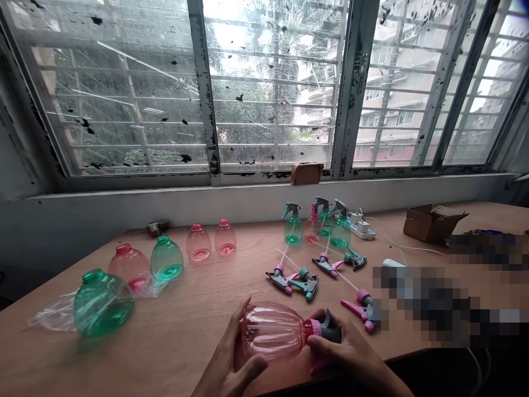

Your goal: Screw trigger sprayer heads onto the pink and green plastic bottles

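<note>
A clear pink spray bottle (275, 331) lies on its side in the air just over the table's front edge. My left hand (231, 353) is closed around its base, thumb in front and fingers behind. With my right hand (343, 344) I grip the grey and pink spray head (326, 329) at the bottle's neck. Beyond my hands lie several loose spray heads: a pink one (281, 280), a green one (306, 284) and another pink one (364, 311) close to my right hand.
Capless bottles stand at left, among them a green bottle (103, 303) by clear plastic wrap (55, 314). Assembled spray bottles, including a green one (293, 227), stand at the back near a power strip (363, 229). A cardboard box (430, 223) sits at right.
</note>
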Demonstrator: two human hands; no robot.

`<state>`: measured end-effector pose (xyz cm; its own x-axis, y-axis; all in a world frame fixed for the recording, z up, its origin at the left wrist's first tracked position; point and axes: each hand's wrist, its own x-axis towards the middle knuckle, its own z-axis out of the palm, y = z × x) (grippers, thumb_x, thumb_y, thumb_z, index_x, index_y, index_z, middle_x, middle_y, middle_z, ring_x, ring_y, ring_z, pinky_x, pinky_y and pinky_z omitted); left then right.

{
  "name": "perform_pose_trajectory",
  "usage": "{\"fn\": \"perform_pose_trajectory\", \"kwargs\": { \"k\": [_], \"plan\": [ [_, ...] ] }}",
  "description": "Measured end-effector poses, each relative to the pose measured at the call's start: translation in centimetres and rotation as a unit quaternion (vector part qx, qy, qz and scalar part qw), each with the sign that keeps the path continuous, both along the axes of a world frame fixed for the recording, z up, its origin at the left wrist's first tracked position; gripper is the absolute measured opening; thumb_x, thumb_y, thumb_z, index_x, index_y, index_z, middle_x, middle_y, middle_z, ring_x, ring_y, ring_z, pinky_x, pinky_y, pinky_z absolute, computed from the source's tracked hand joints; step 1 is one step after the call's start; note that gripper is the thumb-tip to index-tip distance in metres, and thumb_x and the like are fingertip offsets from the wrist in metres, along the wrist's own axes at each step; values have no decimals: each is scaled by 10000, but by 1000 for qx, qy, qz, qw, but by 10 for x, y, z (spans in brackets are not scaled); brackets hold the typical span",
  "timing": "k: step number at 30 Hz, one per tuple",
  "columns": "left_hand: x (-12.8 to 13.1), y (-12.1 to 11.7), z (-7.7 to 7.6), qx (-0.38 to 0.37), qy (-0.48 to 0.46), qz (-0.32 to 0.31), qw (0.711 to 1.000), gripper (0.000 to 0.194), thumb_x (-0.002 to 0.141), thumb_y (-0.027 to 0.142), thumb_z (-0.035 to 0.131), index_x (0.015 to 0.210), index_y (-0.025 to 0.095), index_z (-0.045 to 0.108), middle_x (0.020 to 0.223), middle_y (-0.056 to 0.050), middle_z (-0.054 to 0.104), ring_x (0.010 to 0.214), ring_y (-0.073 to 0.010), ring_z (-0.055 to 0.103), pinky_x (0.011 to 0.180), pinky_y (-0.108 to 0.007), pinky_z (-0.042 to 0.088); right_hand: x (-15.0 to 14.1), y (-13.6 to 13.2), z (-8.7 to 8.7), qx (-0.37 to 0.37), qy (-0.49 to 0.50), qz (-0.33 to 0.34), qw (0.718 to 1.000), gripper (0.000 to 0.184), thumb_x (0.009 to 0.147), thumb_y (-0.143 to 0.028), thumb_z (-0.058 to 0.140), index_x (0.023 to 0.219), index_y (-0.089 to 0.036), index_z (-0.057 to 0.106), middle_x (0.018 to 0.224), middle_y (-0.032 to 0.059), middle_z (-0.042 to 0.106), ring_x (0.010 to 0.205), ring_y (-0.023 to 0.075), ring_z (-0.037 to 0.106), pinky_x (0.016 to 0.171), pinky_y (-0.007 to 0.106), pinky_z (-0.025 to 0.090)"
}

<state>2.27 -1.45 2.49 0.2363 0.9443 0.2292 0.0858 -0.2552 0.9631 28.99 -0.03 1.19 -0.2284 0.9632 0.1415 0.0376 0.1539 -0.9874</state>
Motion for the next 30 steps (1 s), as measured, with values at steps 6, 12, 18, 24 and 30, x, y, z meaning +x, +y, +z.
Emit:
{"fn": "perform_pose_trajectory", "kwargs": {
  "k": [6,12,18,24,30],
  "plan": [
    [-1,7,-18,-8,-59,16,998,966,778,497,802,1536,284,243,1580,-155,413,1446,-355,401,1222,-509,284,1,0,-2,-9,1,8,1000,415,736,-483,847,931,-166,663,732,-16,641,641,173,583,592,255,434],
    [-4,6,-19,29,-35,-37,998,826,803,407,797,1508,316,378,1632,-87,338,1490,-337,331,1238,-462,267,1,0,-2,0,-17,-12,1000,412,723,-484,850,913,-164,674,722,-17,632,639,175,569,593,259,428],
    [-4,3,-10,27,1,6,1000,941,730,439,857,1528,334,369,1569,-93,462,1418,-372,440,1232,-513,267,1,-1,-1,-2,-7,-15,1000,412,715,-484,849,923,-175,675,729,-13,656,646,193,601,598,265,449],
    [-6,7,-20,-41,-87,-15,995,793,821,494,770,1491,307,390,1607,-112,407,1440,-351,424,1183,-483,378,1,2,-2,11,-15,-16,1000,395,718,-474,851,912,-173,687,745,-9,656,659,192,596,606,264,444],
    [-5,6,-19,52,-43,-40,997,769,829,361,785,1500,337,412,1633,-50,369,1507,-315,317,1222,-429,327,1,1,0,1,1,-6,1000,398,733,-468,851,925,-166,678,745,-14,651,653,179,590,606,256,438]
  ]
}}
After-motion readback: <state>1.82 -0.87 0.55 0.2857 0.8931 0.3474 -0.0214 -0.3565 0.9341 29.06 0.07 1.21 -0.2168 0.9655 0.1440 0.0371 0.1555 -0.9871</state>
